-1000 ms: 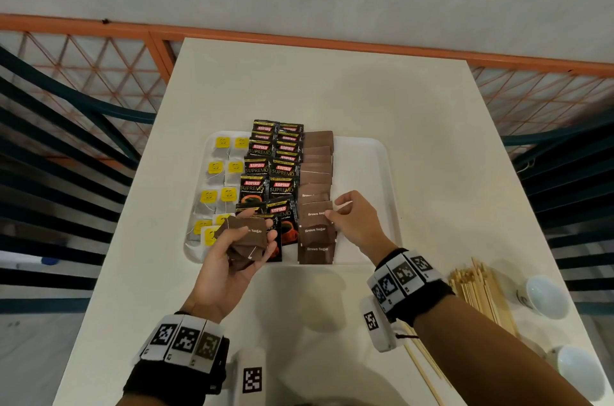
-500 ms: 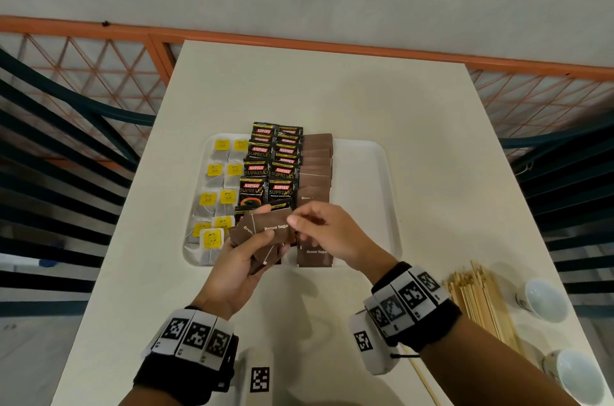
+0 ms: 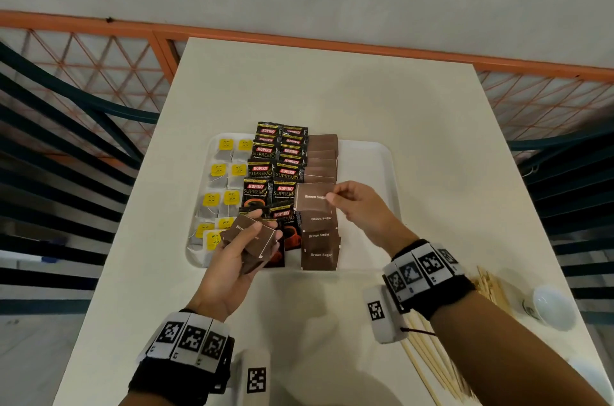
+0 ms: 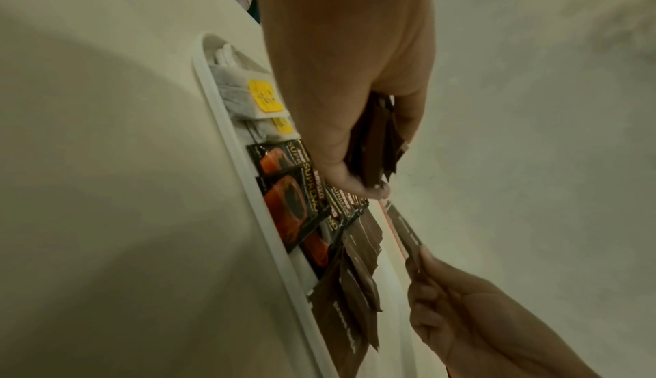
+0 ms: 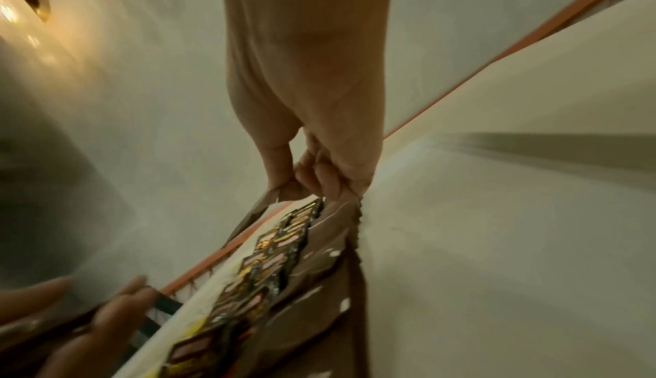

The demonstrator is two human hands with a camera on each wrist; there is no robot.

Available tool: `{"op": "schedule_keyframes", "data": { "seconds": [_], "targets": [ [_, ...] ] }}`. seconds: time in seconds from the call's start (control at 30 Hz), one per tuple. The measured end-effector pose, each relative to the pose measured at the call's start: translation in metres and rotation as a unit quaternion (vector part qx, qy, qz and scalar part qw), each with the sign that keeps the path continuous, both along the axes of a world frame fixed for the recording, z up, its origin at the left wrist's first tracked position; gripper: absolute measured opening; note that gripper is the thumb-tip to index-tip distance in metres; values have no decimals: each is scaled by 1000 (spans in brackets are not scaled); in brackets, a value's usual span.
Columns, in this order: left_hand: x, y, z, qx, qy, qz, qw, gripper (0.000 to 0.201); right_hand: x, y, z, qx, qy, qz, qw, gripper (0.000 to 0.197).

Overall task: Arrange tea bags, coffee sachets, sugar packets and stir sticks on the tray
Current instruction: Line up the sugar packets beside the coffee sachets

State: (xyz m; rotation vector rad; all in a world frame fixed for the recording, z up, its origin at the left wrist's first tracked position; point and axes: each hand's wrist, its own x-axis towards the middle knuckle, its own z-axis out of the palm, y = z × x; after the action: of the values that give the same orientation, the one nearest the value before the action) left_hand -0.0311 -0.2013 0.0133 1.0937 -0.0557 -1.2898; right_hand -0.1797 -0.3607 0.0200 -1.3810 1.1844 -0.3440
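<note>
My right hand [image 3: 362, 209] pinches one sugar packet [image 3: 314, 197] above the sugar column, long axis lying left-right. My left hand [image 3: 232, 259] grips a small stack of packets [image 3: 254, 239], count hidden. Nine tea bags [image 3: 219, 193] sit on the tray [image 3: 382, 173]; stir sticks [image 3: 432, 359] partly cut off on the counter [image 3: 332, 90].
</note>
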Motion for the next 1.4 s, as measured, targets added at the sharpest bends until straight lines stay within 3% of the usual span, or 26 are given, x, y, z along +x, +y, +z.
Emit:
{"op": "schedule_keyframes", "data": {
  "seconds": [0.23,0.33,0.67,0.8,0.93,1.23,1.4],
  "targets": [
    [5,0,0,-17,48,8,999,38,5,-16,-26,-33,88,3,996,16],
    [4,0,-2,-6,34,-1,999,38,6,-15,-30,-69,124,4,990,12],
    [-1,-5,-8,46,-18,-31,998,28,6,-8,-23,-160,160,-11,974,30],
    [-3,-12,-7,42,-51,-39,997,23,12,10,-4,-175,118,86,974,25],
    [-7,-22,-2,22,-71,-52,996,25,18,24,9,-59,27,194,979,26],
    [-5,-24,0,16,-85,-59,995,18,21,13,5,-12,-25,176,984,21],
    [1,-21,-3,23,-36,-25,999,18,14,-20,-5,-32,-14,93,995,28]
  ]
}}
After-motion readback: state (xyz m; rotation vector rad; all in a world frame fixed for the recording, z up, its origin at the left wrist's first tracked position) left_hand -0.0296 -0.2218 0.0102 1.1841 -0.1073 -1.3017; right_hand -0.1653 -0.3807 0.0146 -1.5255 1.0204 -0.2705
